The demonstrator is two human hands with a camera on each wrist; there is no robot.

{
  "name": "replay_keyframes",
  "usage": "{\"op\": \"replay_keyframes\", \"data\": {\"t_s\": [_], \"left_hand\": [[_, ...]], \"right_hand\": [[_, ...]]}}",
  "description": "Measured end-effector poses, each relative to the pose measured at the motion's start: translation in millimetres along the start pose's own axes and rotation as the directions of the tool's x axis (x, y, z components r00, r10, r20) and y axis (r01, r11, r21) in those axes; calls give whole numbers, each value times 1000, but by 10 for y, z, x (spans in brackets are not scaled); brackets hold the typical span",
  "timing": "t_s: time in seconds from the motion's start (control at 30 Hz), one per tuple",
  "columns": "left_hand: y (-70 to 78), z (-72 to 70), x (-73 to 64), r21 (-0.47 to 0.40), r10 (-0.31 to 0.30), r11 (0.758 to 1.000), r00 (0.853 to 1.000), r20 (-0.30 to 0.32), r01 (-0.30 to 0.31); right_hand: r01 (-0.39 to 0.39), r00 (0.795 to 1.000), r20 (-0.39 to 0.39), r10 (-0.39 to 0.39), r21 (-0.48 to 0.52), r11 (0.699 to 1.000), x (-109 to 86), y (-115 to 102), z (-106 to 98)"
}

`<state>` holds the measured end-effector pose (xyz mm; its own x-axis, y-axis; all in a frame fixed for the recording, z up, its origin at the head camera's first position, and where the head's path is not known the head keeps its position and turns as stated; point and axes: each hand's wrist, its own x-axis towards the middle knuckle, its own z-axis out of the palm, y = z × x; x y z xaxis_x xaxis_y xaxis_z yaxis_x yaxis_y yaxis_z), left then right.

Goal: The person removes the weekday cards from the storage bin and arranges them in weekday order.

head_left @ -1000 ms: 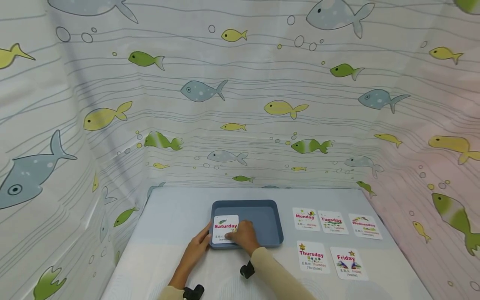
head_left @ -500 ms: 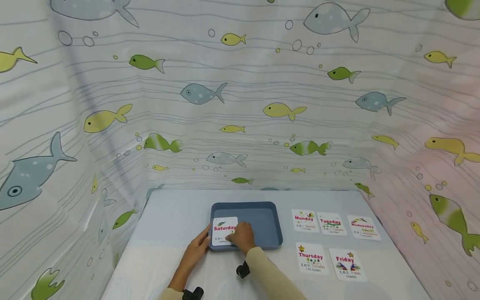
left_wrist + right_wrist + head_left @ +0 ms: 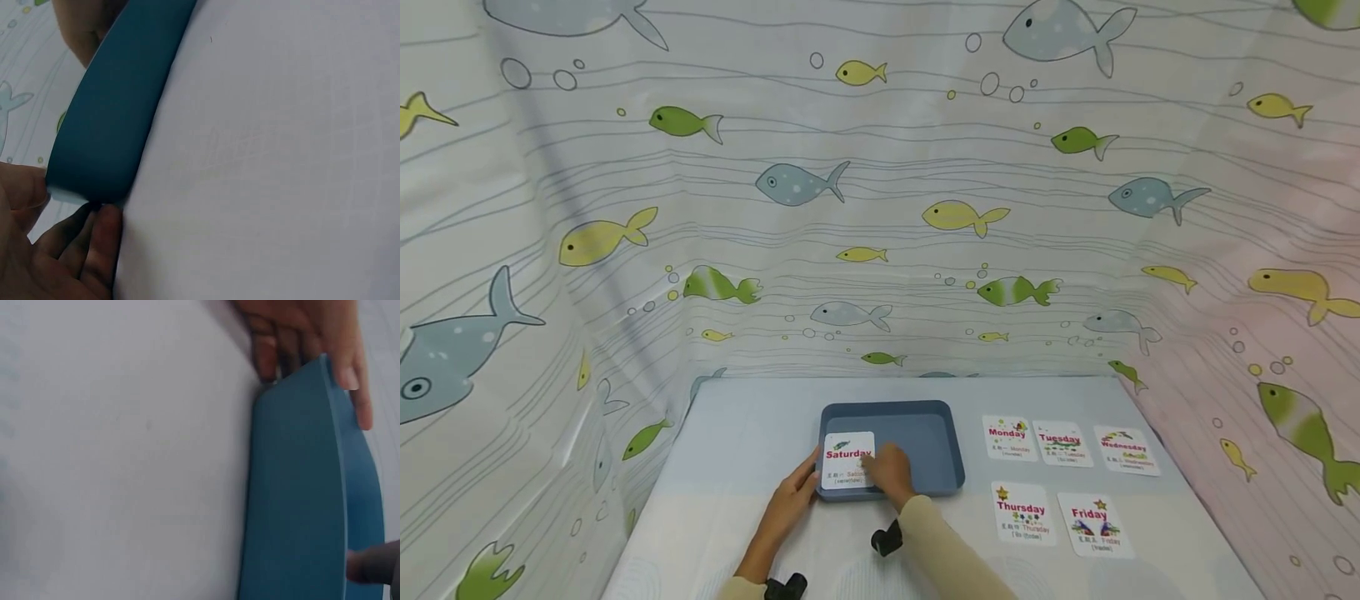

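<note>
A dark blue tray [image 3: 925,450] lies on the table. In its left part sits a white square card with "Saturday" in red letters [image 3: 842,467], reaching close to the left rim. My left hand [image 3: 792,492] grips the tray's near left corner, with the thumb at the rim and the other fingers low against the outer wall, as the left wrist view shows. My right hand [image 3: 891,475] is over the tray with bent fingers. It pinches the Saturday card at its right edge, a digit on the printed face. The fingers behind the edge are hidden.
To the right of the tray lie the Monday card [image 3: 1009,439], Tuesday card [image 3: 1063,444] and Wednesday card [image 3: 1126,452] in a row. Nearer are the Thursday card [image 3: 1024,514] and Friday card [image 3: 1095,525]. A fish-printed curtain [image 3: 880,283] hangs behind the table.
The digit of my right hand on the card's face has slid up and toward the right edge, uncovering more print. The tray, the Saturday card and my left hand stay in place.
</note>
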<state>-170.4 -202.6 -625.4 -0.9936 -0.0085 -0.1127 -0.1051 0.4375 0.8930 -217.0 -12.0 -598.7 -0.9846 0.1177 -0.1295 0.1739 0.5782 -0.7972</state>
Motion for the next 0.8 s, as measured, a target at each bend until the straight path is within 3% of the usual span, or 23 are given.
{"op": "replay_keyframes", "data": {"t_s": [0.2,0.4,0.8], "left_hand": [[7,-4,19,4,3,1000,1000,-4,-3],[-10,-10,33,16,8,1000,1000,-6,-8],[-15,8,6,-3,-9,1000,1000,-3,8]], "right_hand": [[-112,993,-30,117,127,986,78,21,-20],[-217,976,19,219,235,948,97,-4,-52],[-260,965,109,238,279,924,53,-50,-37]]}}
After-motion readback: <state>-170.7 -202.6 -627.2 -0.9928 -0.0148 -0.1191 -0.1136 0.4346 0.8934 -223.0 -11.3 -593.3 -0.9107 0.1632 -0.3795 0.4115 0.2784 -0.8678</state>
